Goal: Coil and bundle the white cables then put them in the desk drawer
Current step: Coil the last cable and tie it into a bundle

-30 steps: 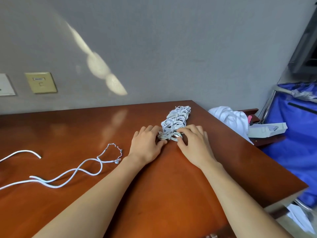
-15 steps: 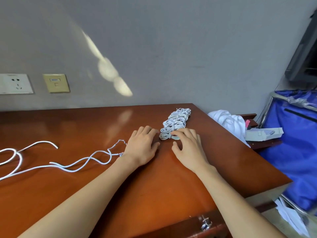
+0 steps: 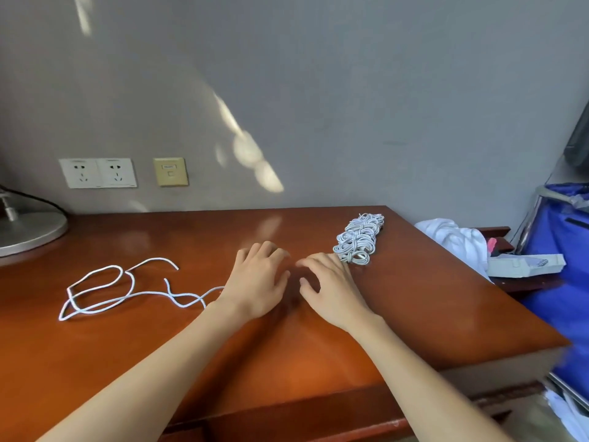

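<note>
A row of several coiled, bundled white cables [image 3: 359, 239] lies on the brown desk [image 3: 414, 314] near its far right corner. A loose white cable [image 3: 105, 293] sprawls in loops on the desk's left part, its end running under my left wrist. My left hand [image 3: 258, 282] hovers palm down with relaxed fingers, holding nothing. My right hand [image 3: 330, 285] is beside it, fingers loosely bent, empty, just left of the nearest bundle. The drawer front [image 3: 287, 419] shows along the desk's near edge, closed.
A round metal lamp base [image 3: 28, 231] stands at the far left. Wall sockets [image 3: 97, 172] sit above the desk. Right of the desk are white cloth [image 3: 452, 240], a grey box [image 3: 522, 264] and a blue cart [image 3: 567, 282].
Both hands have let go of the nearest bundle and drawn back to the left. The view has swung left, showing more of the loose cable and the lamp base.
</note>
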Demonstrator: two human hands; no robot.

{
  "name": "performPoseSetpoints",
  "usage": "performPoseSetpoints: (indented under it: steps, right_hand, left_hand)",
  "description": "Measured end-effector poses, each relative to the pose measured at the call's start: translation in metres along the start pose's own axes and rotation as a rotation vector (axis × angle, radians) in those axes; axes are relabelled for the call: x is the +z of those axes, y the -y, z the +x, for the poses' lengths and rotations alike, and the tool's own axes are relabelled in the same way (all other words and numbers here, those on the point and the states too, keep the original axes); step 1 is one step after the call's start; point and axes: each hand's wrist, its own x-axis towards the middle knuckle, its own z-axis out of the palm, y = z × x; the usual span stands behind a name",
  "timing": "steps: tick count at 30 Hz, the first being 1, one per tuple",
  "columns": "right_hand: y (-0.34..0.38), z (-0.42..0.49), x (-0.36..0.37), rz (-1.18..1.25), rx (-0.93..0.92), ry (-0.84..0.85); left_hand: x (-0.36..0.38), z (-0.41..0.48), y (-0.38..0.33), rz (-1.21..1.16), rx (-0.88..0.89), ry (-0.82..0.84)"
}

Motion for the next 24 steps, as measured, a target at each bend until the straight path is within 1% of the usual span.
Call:
performPoseSetpoints:
  steps: [4,6,10,12,15,18,24]
  right_hand:
    - [0.029,0.001,0.009,0.021,-0.054,0.04]
    - [0.042,0.001,0.013,0.037,-0.077,0.062]
    - [0.063,0.001,0.019,0.049,-0.105,0.116]
    - [0.072,0.0,0.021,0.055,-0.11,0.138]
    - [0.086,-0.002,0.022,0.057,-0.117,0.161]
    - [0.098,-0.004,0.019,0.068,-0.11,0.176]
    - [0.115,-0.01,0.015,0.063,-0.149,0.183]
  left_hand:
    - [-0.008,-0.017,0.016,-0.021,-0.085,-0.019]
    - [-0.008,-0.025,0.024,-0.151,-0.181,-0.054]
    - [-0.017,-0.036,0.031,-0.508,-0.41,-0.139]
    - [-0.026,-0.041,0.031,-0.618,-0.511,-0.182]
    - [-0.037,-0.045,0.035,-0.739,-0.613,-0.237]
    - [-0.048,-0.05,0.039,-0.745,-0.62,-0.246]
    - [-0.063,-0.078,0.054,-0.547,-0.475,-0.148]
